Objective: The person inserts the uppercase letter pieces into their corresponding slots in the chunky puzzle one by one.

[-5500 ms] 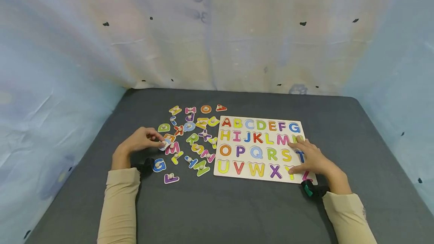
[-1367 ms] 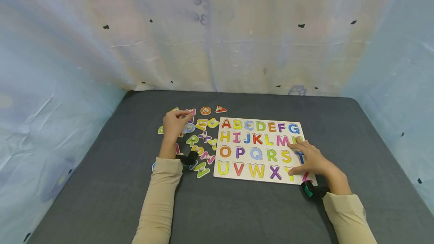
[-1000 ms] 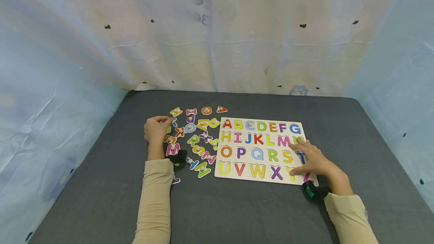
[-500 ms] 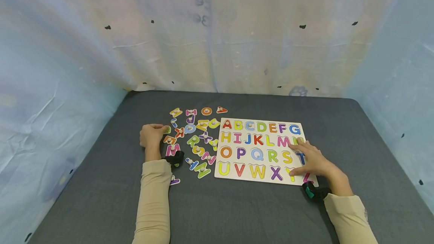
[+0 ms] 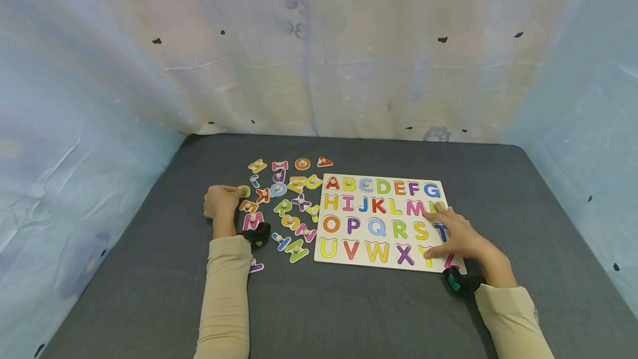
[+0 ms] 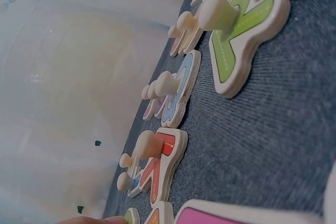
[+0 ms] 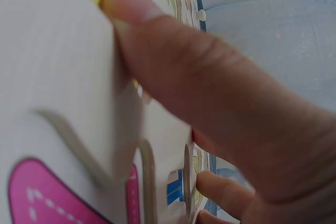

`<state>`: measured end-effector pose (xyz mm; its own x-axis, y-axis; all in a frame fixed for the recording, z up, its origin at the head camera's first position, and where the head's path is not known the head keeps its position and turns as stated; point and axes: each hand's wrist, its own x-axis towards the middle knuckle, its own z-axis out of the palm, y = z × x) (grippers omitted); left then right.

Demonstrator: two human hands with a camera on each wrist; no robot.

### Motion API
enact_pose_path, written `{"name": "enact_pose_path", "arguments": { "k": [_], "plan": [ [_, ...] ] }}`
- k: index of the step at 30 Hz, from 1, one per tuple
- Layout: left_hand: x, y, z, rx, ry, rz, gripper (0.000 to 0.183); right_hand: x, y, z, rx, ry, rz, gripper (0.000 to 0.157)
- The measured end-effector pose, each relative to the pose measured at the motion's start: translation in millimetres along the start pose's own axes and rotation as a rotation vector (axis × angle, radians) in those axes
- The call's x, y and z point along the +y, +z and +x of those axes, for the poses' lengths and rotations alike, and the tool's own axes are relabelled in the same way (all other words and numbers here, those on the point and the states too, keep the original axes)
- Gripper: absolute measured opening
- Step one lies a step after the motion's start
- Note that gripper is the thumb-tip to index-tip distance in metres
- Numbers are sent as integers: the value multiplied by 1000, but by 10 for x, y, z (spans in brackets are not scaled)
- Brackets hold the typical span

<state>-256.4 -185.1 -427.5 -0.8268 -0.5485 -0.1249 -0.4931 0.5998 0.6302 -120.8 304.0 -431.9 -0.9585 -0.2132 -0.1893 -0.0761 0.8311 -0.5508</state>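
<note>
My left hand (image 5: 221, 203) is at the left edge of a group of loose wooden letter pieces. Its thumb and fingertips pinch the green letter D piece (image 5: 244, 190), which they partly hide. In the left wrist view only a fingertip shows at the bottom edge, beside that green piece (image 6: 131, 216). My right hand (image 5: 457, 232) rests with fingers spread on the right side of the alphabet puzzle board (image 5: 369, 245), its thumb by the Y slot and its fingers by the N. Knobbed pieces sit in the board's A (image 5: 333, 183), B (image 5: 349, 183) and C (image 5: 366, 184) slots.
Near the left hand lie the red K (image 5: 262, 195), orange E (image 5: 248, 206) and pink M (image 5: 253, 220) pieces. Several more knobbed letters spread between it and the board, including the light-blue Q (image 5: 278, 189). Fabric walls stand behind the dark table (image 5: 349, 314).
The light-blue C piece, earlier in my left hand, now sits in the board. That hand swept back over the far letters, then came down left to the green D. My right hand stayed put.
</note>
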Motion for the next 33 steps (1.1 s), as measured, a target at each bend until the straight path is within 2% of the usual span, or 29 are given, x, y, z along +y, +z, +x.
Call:
{"name": "enact_pose_path", "arguments": {
  "k": [9,15,25,30,33],
  "plan": [
    [34,-15,2,21,19,-21,27,-3,1,2,-4,3,-3,99],
    [159,-81,-94,-2,70,-20,28,-3,-6,-4,-7,1,8,99],
    [412,-76,-352,-24,267,-87,25,-1,-8,-6,-11,6,13,100],
    [516,-40,-458,-73,368,-115,24,-5,-10,-6,-15,19,19,101],
    [575,-2,-509,-103,405,-132,22,-4,-8,-3,-18,23,20,101]
  ]
}}
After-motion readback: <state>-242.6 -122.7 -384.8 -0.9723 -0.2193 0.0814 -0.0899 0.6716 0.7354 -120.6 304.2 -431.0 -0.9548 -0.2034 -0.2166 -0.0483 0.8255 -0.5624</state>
